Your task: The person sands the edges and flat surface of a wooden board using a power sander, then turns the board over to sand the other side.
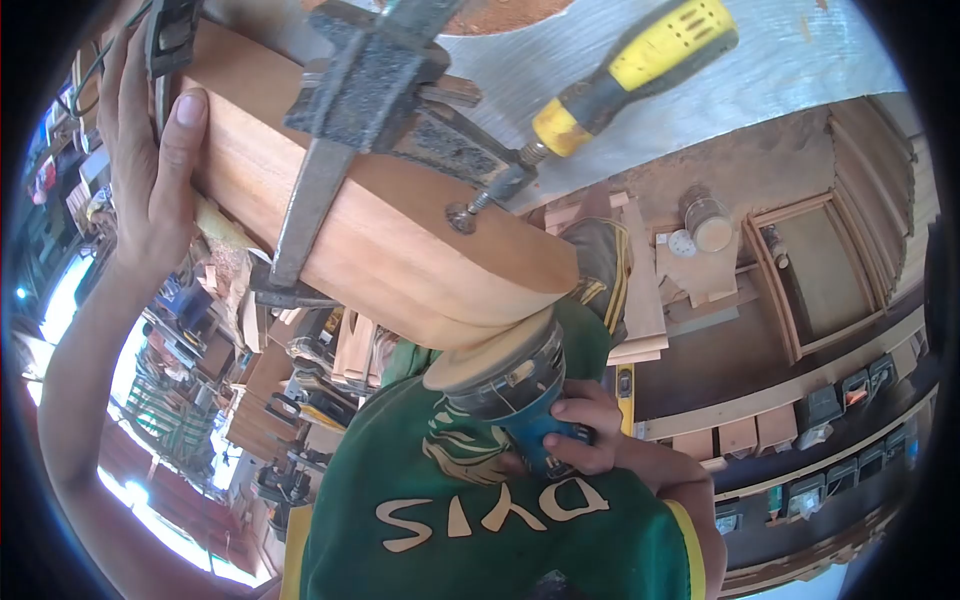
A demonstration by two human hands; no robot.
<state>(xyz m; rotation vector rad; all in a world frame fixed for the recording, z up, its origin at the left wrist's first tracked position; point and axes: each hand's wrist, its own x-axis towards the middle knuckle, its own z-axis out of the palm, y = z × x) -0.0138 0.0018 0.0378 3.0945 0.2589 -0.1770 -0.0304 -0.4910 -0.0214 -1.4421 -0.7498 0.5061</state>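
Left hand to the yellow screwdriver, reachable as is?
Probably not directly: the left hand holds the wooden beam, and the metal clamp stands between it and the screwdriver. Passing over the clamp looks open.

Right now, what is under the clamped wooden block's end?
A sander, gripped by the right hand, presses its pad against the wooden block. The contact face is hidden.
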